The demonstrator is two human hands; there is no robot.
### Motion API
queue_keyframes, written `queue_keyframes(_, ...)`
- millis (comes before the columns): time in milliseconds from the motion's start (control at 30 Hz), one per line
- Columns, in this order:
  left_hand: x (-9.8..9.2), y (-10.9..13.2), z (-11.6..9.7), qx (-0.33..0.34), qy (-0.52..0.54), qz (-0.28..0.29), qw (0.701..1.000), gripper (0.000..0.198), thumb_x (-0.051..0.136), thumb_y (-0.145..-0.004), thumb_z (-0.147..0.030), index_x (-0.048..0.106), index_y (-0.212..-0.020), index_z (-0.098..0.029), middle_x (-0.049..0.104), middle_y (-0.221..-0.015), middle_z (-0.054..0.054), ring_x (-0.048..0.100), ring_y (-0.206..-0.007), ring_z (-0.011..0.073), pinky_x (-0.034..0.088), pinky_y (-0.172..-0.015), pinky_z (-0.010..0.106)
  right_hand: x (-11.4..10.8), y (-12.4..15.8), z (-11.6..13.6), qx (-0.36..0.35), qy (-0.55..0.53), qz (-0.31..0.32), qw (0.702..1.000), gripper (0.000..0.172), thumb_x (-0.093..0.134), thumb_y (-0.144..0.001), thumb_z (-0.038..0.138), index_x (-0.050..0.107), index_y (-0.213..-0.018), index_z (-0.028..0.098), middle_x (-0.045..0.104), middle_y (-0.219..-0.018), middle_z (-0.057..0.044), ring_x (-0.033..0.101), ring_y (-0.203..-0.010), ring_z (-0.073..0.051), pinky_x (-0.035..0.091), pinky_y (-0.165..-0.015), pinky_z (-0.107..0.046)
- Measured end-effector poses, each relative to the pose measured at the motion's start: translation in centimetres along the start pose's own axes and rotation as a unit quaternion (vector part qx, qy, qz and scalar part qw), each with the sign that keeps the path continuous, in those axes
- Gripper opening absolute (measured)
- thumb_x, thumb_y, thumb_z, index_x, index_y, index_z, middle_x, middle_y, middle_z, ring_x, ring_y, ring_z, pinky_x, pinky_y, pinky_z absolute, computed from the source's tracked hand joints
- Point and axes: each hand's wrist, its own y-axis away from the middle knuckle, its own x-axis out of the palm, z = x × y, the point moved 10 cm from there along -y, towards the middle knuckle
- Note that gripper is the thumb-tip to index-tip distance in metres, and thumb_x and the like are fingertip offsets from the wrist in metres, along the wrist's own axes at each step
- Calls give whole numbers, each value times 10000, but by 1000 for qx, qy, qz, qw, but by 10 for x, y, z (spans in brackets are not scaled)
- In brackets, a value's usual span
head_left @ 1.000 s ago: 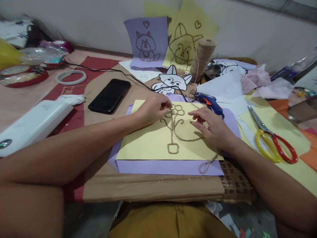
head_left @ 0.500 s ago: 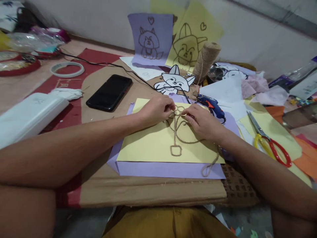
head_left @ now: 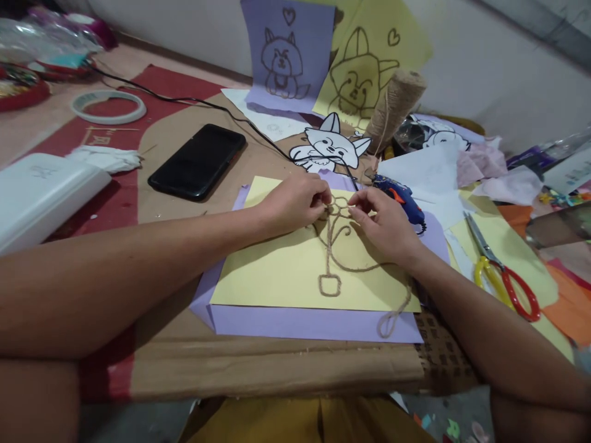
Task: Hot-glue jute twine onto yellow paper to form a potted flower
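Observation:
A flower shape of jute twine (head_left: 340,206), with a stem, curled leaf and small square base below it, lies on a yellow sheet of paper (head_left: 268,271). My left hand (head_left: 300,202) is closed, its thumb and forefinger pinching the twine at the flower's left edge. At the flower's right side my right hand (head_left: 385,224) pinches the twine between thumb and forefinger. A loose length of twine (head_left: 392,317) runs under the right wrist and ends in a loop near the paper's lower right corner. Purple paper (head_left: 318,323) lies beneath the yellow sheet.
Behind my hands are a blue glue gun (head_left: 406,200), a fox cutout (head_left: 330,147) and a twine spool (head_left: 397,104). Scissors (head_left: 501,271) lie to the right. A black phone (head_left: 198,161), a tape roll (head_left: 108,106) and a white box (head_left: 46,194) are on the left.
My right hand has shifted slightly right, uncovering more of the twine flower. My left hand stays at the flower's left edge. The camera view has moved a little.

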Motion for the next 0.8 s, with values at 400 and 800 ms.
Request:
queue_keyframes(400, 1, 1, -4, 30, -20, -1, 999, 200, 568, -790, -97, 742, -872, -150, 696, -818, 56, 622, -766, 189, 433, -683, 290, 12, -24, -8, 78, -15, 55, 995, 40, 632, -845, 191, 601, -822, 202, 603, -741, 21, 519, -678, -133, 390, -627, -297)
queue_keyframes(800, -1, 0, -4, 30, -13, -10, 999, 177, 588, -776, -96, 740, -850, -148, 688, -804, 56, 612, -749, 182, 442, -690, 287, 16, -23, -10, 79, -9, 64, 995, 43, 631, -824, 175, 606, -804, 204, 609, -717, 23, 519, -646, -126, 387, -610, -288)
